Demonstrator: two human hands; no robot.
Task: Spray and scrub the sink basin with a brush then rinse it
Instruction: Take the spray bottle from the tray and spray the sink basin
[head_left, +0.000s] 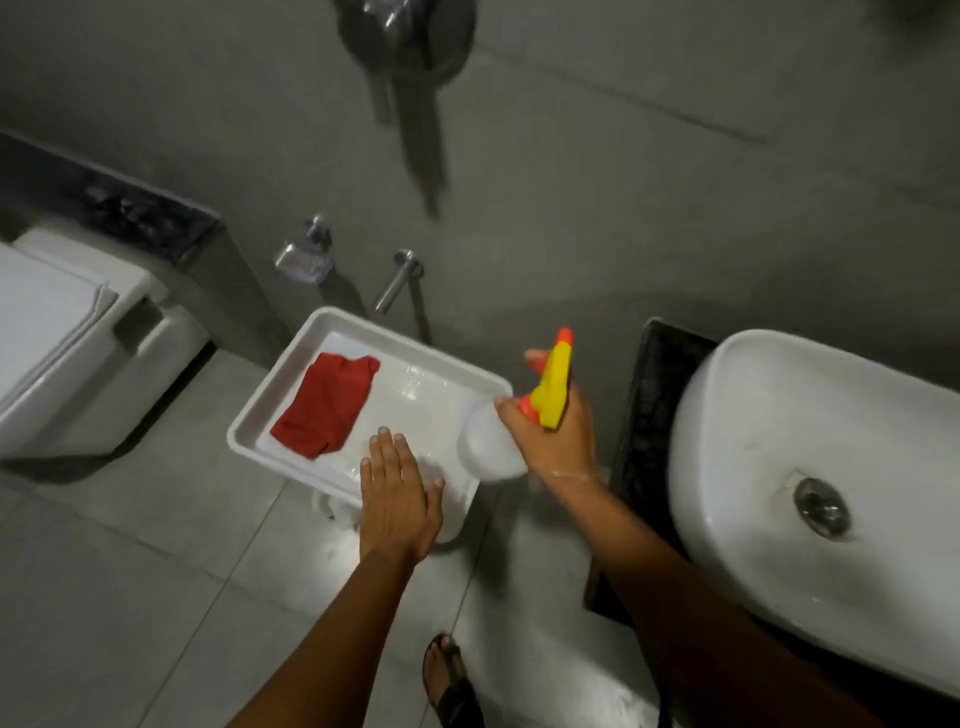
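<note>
Spray step, opening: my right hand (558, 441) grips the spray bottle (519, 421) over the tray's (332, 319) right edge, left hand (397, 493) open, empty; next, aim into the sink basin (753, 426)

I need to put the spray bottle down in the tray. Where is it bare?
Bare tray floor lies between the red cloth and the right rim, towards the far corner. The near edge is crowded by the left hand; the right hand holds the spray bottle.

Single head view, steep downward look: tray (291, 384) centre, sink (737, 415) right, toilet (78, 364) left.
</note>
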